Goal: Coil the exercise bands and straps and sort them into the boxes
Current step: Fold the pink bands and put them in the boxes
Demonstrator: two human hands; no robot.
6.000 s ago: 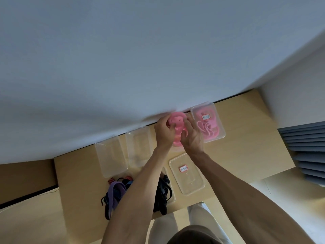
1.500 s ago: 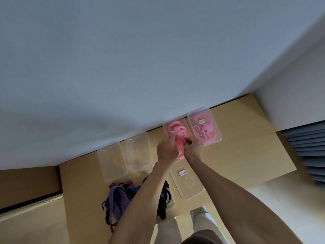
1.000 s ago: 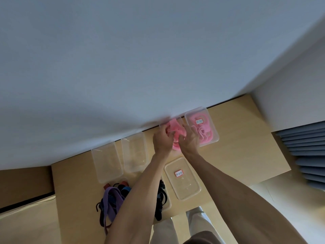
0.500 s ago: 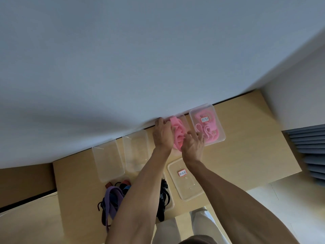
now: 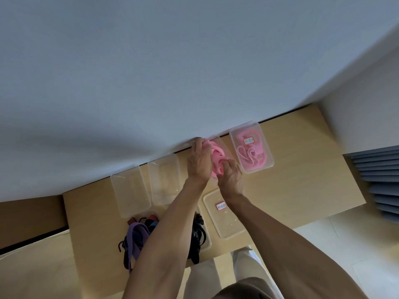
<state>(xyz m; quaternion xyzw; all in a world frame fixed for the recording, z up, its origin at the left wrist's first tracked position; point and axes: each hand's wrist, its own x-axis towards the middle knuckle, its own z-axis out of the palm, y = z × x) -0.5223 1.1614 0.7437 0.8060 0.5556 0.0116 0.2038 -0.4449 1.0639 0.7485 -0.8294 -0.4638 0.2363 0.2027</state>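
I have both hands on the pink band (image 5: 216,159), which sits bunched over the open clear box (image 5: 222,145) against the wall, second from the right in the back row. My left hand (image 5: 199,161) lies along the band's left side with its fingers curled over the far end, and my right hand (image 5: 230,177) pinches the near end with fingers bent tight around it, so both are closed on the band. Compared with half a second ago, the left hand has slid a little further toward the wall and the right has drawn in closer to the band's near end; the band looks more compressed and folded than the flat loop I saw a second and a half back. Just right of it, the lidded box (image 5: 266,156) with a label holds another pink coil, unchanged. Two empty clear boxes (image 5: 130,192) stand side by side to the left in the back row, where they were. A labelled lid (image 5: 224,221) lies flat on the wooden table (image 5: 302,186) under my right forearm. The pile of purple and black straps (image 5: 136,236) is at the near left edge, partly hidden by my left arm.
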